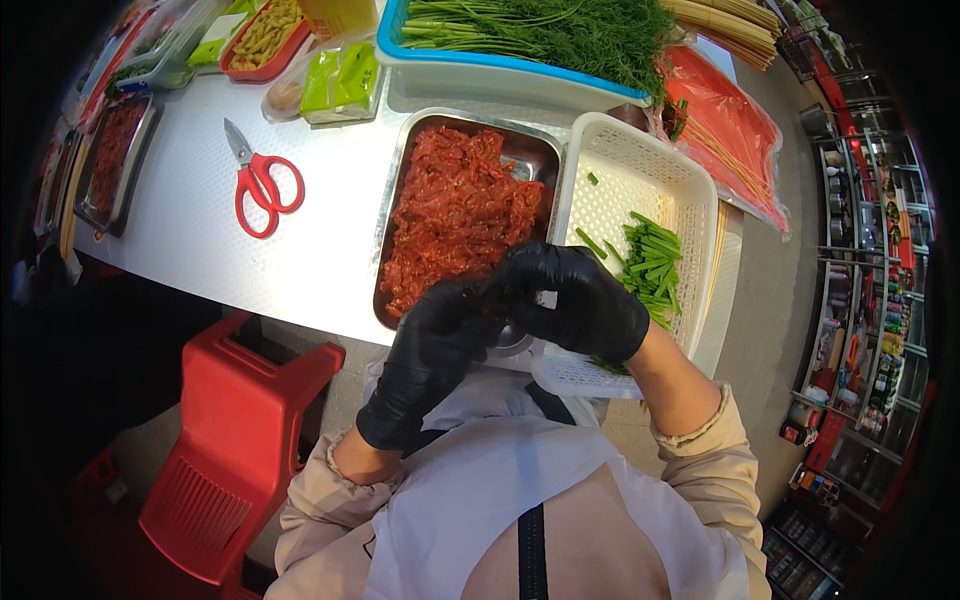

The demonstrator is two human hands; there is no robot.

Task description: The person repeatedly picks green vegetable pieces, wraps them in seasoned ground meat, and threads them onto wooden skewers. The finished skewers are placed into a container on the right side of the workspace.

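Observation:
My left hand (450,334) and my right hand (566,296), both in black gloves, meet over the near edge of a steel tray (555,161). Red seasoned raw meat strips (461,214) fill much of that tray. The fingers of both hands are curled together, and whatever lies between them is hidden. Right of the tray is a white perforated plastic basket (709,225) with cut green stalks (652,266), partly behind my right hand. Scissors with red handles (262,187) lie on the metal table (180,240) to the left, blades slightly parted.
A blue-rimmed tub (510,64) of dill-like greens (540,26) stands at the back, near wooden skewers (727,26) and a red plastic bag (724,120). A green tissue pack (341,82) and another meat tray (116,161) are further left. A red plastic chair (225,442) stands below the table's edge.

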